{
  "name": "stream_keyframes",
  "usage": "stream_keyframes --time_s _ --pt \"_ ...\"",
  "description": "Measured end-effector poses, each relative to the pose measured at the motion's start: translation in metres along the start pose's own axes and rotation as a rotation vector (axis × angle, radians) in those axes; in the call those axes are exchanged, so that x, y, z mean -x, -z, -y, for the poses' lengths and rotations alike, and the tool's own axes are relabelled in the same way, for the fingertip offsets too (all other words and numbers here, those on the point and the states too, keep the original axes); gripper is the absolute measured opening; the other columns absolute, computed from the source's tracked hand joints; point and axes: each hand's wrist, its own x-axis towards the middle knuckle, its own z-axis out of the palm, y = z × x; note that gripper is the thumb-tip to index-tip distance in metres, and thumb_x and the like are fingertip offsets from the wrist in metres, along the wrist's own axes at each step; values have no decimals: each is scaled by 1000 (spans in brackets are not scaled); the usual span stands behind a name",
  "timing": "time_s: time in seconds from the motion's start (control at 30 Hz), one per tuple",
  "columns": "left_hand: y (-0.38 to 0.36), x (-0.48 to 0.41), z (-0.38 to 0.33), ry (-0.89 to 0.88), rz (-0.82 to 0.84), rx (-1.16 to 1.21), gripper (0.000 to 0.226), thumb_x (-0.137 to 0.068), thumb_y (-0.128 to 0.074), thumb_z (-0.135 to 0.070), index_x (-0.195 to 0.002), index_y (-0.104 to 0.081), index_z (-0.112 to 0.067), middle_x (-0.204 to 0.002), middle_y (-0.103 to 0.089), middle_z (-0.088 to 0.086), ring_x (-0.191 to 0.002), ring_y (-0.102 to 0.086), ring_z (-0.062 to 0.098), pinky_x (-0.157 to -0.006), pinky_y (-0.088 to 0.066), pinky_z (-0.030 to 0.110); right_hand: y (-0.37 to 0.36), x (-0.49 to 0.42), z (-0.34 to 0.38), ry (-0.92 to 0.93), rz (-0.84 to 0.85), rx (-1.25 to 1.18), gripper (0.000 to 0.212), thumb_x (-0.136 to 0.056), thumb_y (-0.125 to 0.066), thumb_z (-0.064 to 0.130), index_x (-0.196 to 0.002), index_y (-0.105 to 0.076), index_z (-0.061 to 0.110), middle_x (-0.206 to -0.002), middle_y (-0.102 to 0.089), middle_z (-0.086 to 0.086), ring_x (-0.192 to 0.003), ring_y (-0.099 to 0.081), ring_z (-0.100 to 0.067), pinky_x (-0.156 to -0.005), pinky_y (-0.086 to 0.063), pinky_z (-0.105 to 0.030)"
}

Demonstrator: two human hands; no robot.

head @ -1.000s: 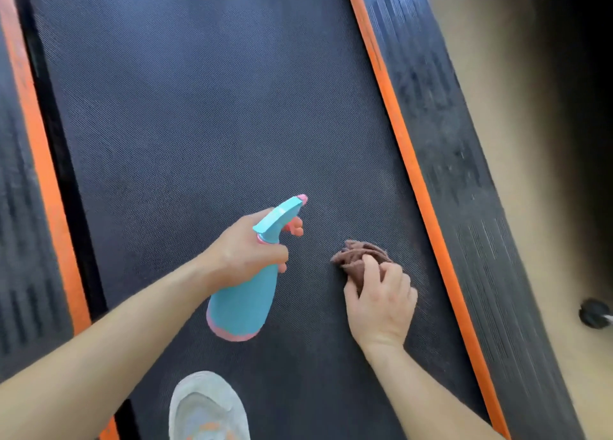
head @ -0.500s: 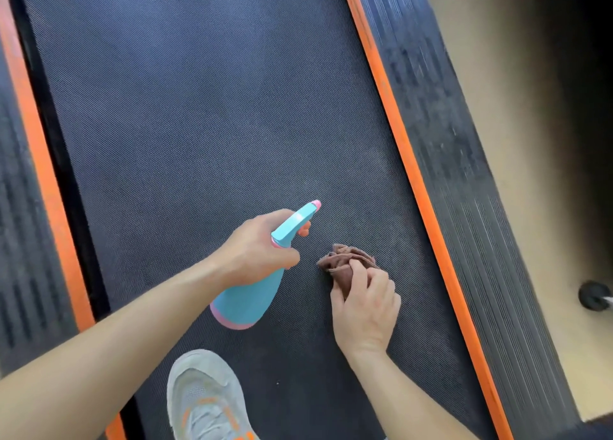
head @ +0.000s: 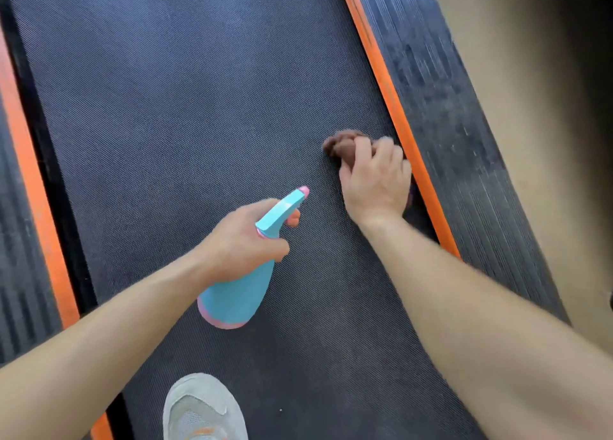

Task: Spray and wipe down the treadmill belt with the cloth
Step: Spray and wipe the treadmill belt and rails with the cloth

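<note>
The black textured treadmill belt (head: 185,114) fills most of the view. My left hand (head: 243,240) grips a turquoise spray bottle (head: 237,298) with a pink base and nozzle tip, held above the belt's middle with the nozzle pointing up and right. My right hand (head: 376,182) holds a bunched brown cloth (head: 341,146) pressed on the belt, close to the right orange stripe. Most of the cloth is hidden under my fingers.
Orange stripes (head: 391,98) run along both sides of the belt, with dark ribbed side rails (head: 454,134) outside them. My grey shoe (head: 202,409) stands on the belt at the bottom. Tan floor (head: 517,75) lies to the right.
My right hand has slid the cloth forward and to the right, up to the orange stripe. The left hand with the bottle has barely moved.
</note>
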Motion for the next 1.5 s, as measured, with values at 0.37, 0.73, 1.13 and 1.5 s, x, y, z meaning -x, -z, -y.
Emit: stream_keyframes --time_s 0.37,0.73,1.13,1.5 --pt "18 -27 -37 -55 -46 103 43 -84 -68 -3 -115 -70 -33 -115 -74 -18 -81 -78 19 -72 -48 15 38 130 -64 132 176 92 45 -78 -62 40 -115 -64 15 -99 -57 -10 -82 -51 -33 -67 -40 -43" --pt "13 -26 -27 -57 7 118 59 -65 -63 -23 -122 -69 -39 -112 -74 -17 -76 -78 17 -85 -57 33 9 -26 -7 135 27 156 21 -79 -67 29 -92 -60 13 -92 -60 -10 -83 -56 -33 -67 -42 -42" --pt "17 -37 -23 -92 39 175 55 -85 -65 0 -130 -68 -31 -119 -73 -10 -76 -78 15 -70 -55 17 10 20 -31 102 37 73 26 -88 -69 24 -108 -61 9 -100 -59 -16 -87 -55 -37 -72 -44 -46" --pt "33 -32 -8 -70 16 242 52 -77 -69 -7 -124 -70 -29 -119 -74 -10 -75 -78 17 -77 -57 26 35 118 -32 431 197 -80 42 -89 -61 56 -103 -67 17 -91 -56 -13 -79 -52 -35 -66 -41 -46"
